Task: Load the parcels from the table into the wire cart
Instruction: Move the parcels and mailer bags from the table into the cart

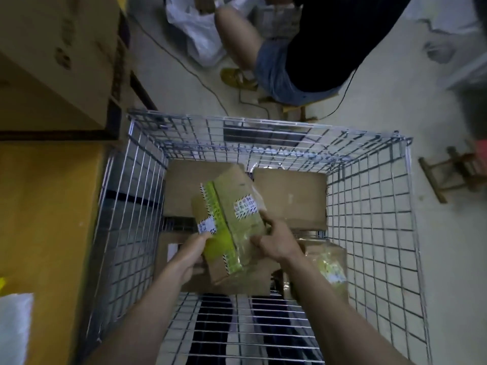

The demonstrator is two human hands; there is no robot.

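I hold a cardboard parcel (232,219) with yellow-green tape and white labels inside the wire cart (369,206), tilted above the boxes at the bottom. My left hand (191,255) grips its near left corner. My right hand (276,242) grips its right side. Below it lie a flat brown box (292,196) at the far right, another brown box (184,185) at the far left, and a taped parcel (329,267) at the near right. A further box under the held parcel is partly hidden.
A yellow table (44,219) stands left of the cart, with a white bag (14,325) on its near corner and large cartons (52,56) behind it. A person (303,48) sits beyond the cart, with cables on the floor. A small wooden stool (453,172) lies right.
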